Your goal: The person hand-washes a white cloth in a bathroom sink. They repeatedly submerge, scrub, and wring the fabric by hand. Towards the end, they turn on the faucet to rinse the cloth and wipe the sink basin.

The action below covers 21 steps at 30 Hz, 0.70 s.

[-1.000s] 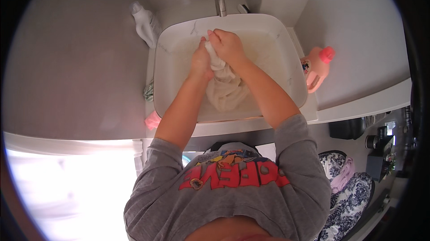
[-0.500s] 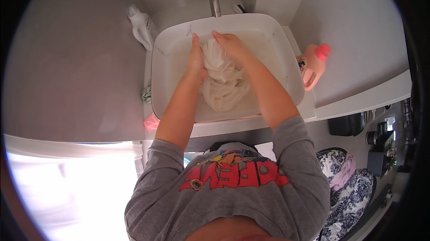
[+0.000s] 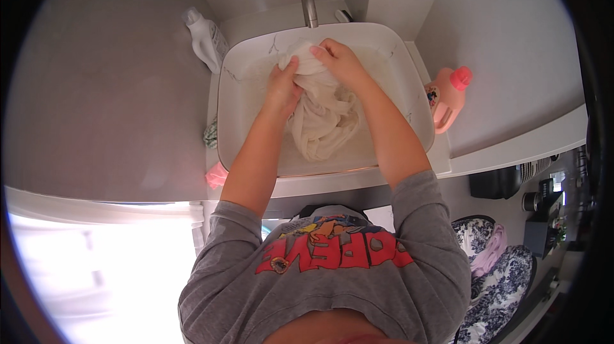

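A wet, cream-white cloth (image 3: pixel 324 117) lies bunched in a white sink (image 3: pixel 240 50) that holds cloudy water. It looks like a garment, but its kind cannot be made out. My left hand (image 3: pixel 283 85) grips the upper left part of the cloth, thumb on top. On the other side my right hand (image 3: pixel 339 61) pinches its upper edge between thumb and fingers. The top of the cloth is stretched between both hands, while the rest hangs down into the water in loose folds.
Behind the sink rises a metal faucet (image 3: pixel 307 2). A white bottle (image 3: pixel 206 42) stands at the left, a pink bottle with a handle (image 3: pixel 449 98) at the right. By the near left corner lie a pink cloth (image 3: pixel 217 175) and a green patterned cloth (image 3: pixel 210 133).
Both hands have closed on the upper cloth, where the fingers were more outstretched before. The top of the cloth has been raised and spread toward the faucet.
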### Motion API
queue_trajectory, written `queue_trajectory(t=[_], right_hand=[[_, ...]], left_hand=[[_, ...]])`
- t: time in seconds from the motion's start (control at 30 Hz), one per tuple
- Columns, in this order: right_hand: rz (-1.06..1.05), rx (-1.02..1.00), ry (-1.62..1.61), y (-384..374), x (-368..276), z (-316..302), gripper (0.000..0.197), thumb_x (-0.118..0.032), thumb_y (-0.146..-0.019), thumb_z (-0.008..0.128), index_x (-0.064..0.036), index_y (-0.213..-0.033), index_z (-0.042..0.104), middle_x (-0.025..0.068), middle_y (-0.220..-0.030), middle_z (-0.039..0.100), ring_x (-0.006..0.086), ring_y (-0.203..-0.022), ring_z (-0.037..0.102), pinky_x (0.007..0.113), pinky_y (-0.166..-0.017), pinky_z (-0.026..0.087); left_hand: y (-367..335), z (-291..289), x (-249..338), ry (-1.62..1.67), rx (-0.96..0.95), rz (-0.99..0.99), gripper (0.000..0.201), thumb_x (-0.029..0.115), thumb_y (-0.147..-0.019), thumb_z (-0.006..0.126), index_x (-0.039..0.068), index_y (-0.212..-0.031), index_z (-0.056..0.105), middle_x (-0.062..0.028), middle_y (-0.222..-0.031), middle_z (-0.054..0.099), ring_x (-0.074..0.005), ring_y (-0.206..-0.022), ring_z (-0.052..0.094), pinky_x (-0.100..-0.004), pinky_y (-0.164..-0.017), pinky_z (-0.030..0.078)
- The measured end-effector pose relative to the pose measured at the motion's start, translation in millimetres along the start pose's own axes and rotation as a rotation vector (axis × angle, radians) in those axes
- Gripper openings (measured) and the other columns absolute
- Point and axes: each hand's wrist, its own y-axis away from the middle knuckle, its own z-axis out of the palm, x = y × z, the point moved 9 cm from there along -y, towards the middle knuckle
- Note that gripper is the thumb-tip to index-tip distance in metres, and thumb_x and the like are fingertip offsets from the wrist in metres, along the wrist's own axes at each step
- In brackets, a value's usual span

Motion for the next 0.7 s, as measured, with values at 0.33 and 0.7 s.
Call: queue_trajectory(t=[0.33,0.7], right_hand=[[-0.257,0.053,0.438,20.9,-57.4,53.9,0.037,-0.041,-0.087,0.048,-0.0077,-0.076,0.057,0.0136,-0.075,0.06,0.0343,-0.071,0.056,0.04,-0.062,0.044],[0.033,-0.225,-0.054,-2.3,36.4,14.3,0.031,-0.036,-0.078,0.065,-0.0059,-0.083,0.063,0.0062,-0.076,0.063,0.02,-0.071,0.058,0.034,-0.066,0.044]], left_hand=[[-16.7,-38.7,-53.8,0.333,0.119,-0.278,0.037,0.035,-0.096,0.035,0.006,-0.112,0.05,-0.0092,-0.105,0.057,-0.0246,-0.097,0.057,-0.0408,-0.084,0.048],[-23.1,-63.2,-6.8,0.52,0.27,-0.073,0.034,0.022,-0.095,0.029,0.002,-0.115,0.048,-0.0148,-0.115,0.054,-0.0323,-0.105,0.053,-0.0486,-0.093,0.043]])
